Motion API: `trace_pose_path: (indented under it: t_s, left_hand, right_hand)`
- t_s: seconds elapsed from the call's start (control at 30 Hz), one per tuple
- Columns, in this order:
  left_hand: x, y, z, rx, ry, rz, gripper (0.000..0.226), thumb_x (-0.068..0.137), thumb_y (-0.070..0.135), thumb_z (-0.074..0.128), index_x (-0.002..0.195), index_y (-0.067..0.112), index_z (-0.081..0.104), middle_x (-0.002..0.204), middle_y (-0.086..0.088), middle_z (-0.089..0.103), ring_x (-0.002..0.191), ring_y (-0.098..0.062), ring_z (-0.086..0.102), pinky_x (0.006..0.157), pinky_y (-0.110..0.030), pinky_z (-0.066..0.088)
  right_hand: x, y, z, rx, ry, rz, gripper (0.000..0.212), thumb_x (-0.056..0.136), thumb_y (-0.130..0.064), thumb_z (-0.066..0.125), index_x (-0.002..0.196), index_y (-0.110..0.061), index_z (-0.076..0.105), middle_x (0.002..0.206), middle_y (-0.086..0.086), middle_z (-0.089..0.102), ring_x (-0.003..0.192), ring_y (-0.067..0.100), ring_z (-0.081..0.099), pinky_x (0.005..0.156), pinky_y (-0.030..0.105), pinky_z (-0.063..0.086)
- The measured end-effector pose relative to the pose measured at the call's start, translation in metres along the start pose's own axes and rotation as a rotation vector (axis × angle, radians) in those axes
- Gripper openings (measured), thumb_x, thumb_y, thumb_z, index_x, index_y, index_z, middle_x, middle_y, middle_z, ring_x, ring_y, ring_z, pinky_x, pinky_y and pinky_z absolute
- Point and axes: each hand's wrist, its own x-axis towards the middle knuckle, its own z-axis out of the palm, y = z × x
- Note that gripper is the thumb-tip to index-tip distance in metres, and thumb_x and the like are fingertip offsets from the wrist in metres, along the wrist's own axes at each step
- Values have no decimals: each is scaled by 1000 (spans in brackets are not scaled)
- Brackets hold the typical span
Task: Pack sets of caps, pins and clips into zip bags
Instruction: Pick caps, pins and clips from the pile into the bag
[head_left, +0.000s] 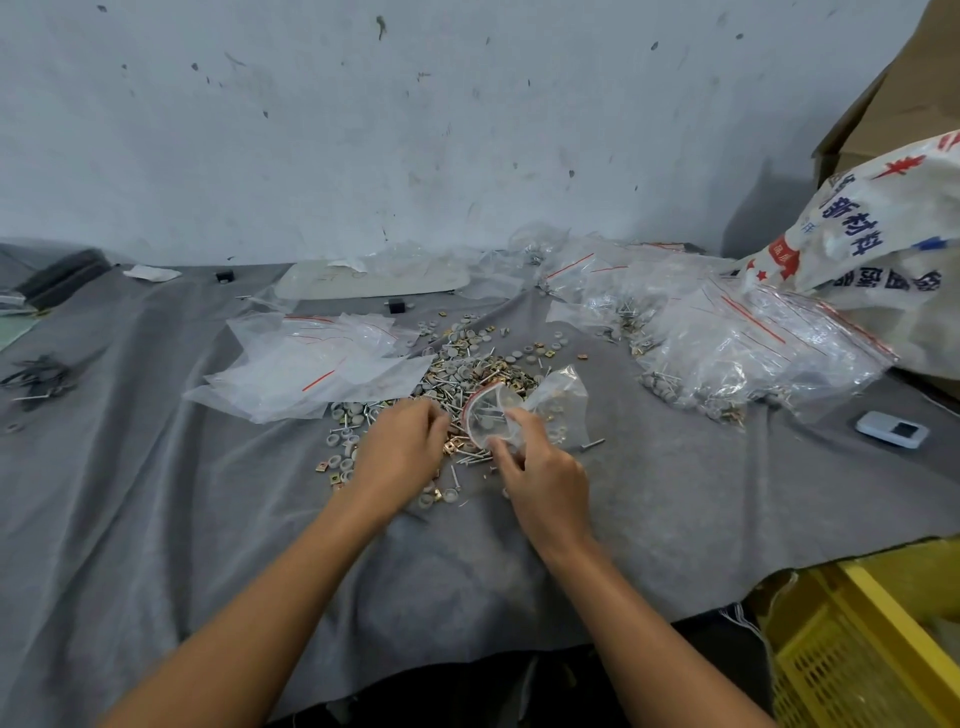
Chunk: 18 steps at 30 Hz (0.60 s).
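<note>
A loose pile (470, 371) of grey round caps (460, 351), thin metal pins (469, 458) and square brass clips (456, 445) lies mixed on the worktop (156, 493). At its 4 o'clock edge, 1 small clear zip bag (558, 395) has its red-lined mouth open. Flat empty bags (311, 364) lie at 10 o'clock and filled bags (737, 343) at 2 o'clock.

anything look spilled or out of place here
The parts pile sprawls loose over the cloth, one pin has strayed right of the bag in the right hand, and the cloth's right edge is frayed.
</note>
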Motion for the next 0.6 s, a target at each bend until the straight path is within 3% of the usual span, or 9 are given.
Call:
trace_pose_path:
  t_s: [0.07, 0.23, 0.3, 0.4, 0.47, 0.6]
  left_hand:
    - [4, 6, -7, -76, 24, 43, 14, 101, 30, 55, 90, 25, 62, 89, 12, 61, 87, -13, 57, 73, -33, 43]
    - [12, 27, -4, -90, -202, 172, 21, 100, 34, 57, 115, 28, 71, 100, 8, 59, 98, -12, 55, 87, -34, 46]
    - [11, 26, -1, -159, -117, 100, 20, 102, 32, 54, 114, 28, 70, 101, 8, 61, 98, -12, 55, 86, -33, 46]
    - [4, 12, 2, -68, 35, -4, 18, 101, 27, 51, 93, 24, 67, 92, 6, 66, 89, -16, 60, 78, -36, 49]
    - [-1, 2, 7, 64, -79, 26, 16, 98, 27, 54, 90, 22, 68, 91, 4, 67, 89, -20, 62, 77, -36, 50]
    - [-3, -3, 18, 158, -265, 130, 19, 94, 39, 63, 105, 24, 65, 98, 2, 58, 99, -21, 55, 83, -34, 43]
  right_hand:
    - [0, 1, 1, -8, -10, -6, 41, 101, -42, 58, 139, -28, 51, 85, 3, 76, 79, 30, 72, 66, 42, 56]
    - [-1, 1, 2, -10, -6, -18, 41, 101, -43, 59, 138, -28, 51, 85, 2, 76, 78, 30, 72, 64, 42, 56]
    - [-1, 1, 1, -6, 26, -4, 41, 100, -42, 60, 137, -27, 53, 82, 3, 76, 77, 31, 72, 63, 40, 54]
    - [0, 2, 1, 24, 72, 41, 42, 100, -44, 59, 139, -28, 52, 78, 2, 75, 75, 29, 72, 62, 36, 47]
    - [0, 2, 1, 34, 75, 54, 43, 100, -45, 59, 140, -29, 51, 79, 2, 76, 75, 29, 72, 64, 36, 49]
    - [1, 2, 0, 29, 55, 62, 44, 100, -45, 59, 140, -28, 52, 83, 6, 76, 81, 34, 72, 67, 41, 52]
